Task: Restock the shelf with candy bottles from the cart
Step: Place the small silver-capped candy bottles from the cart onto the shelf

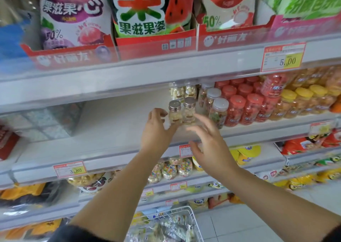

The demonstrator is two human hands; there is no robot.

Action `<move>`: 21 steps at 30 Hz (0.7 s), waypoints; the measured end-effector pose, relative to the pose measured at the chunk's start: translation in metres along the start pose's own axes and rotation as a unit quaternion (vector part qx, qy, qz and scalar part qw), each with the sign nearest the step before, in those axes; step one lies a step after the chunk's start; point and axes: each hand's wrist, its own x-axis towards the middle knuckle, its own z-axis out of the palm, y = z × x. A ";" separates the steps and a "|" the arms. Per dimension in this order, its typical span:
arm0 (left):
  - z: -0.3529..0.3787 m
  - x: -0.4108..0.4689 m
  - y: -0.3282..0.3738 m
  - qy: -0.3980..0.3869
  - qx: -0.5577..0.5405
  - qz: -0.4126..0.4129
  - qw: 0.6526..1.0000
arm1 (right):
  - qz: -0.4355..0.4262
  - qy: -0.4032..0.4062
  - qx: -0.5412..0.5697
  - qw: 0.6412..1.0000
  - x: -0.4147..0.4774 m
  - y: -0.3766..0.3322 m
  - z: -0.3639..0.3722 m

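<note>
Two clear, metal-capped candy bottles (pixel 175 114) are stood near the front edge of the smooth white shelf (pixel 110 131). The left hand (pixel 156 129) is curled beside them; a grip cannot be told. The right hand (pixel 210 145) is spread wide and holds nothing.

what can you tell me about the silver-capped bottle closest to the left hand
It is a small clear bottle, plastic or glass by its look, with a shiny silver cap and pale yellowish-white candies inside. It stands upright on the white shelf, side by side with a twin bottle on its right. The left hand cups its left side, thumb by its base. Motion blur hides whether the fingers actually touch it.
</note>
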 end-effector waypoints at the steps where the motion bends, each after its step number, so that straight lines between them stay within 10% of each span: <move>1: -0.004 -0.010 -0.003 0.002 0.018 0.022 1.000 | -0.017 -0.016 -0.028 0.999 -0.004 0.001 0.002; 21: 0.021 0.043 -0.001 -0.148 0.190 0.044 0.970 | 0.077 -0.136 -0.101 0.983 0.066 0.015 0.016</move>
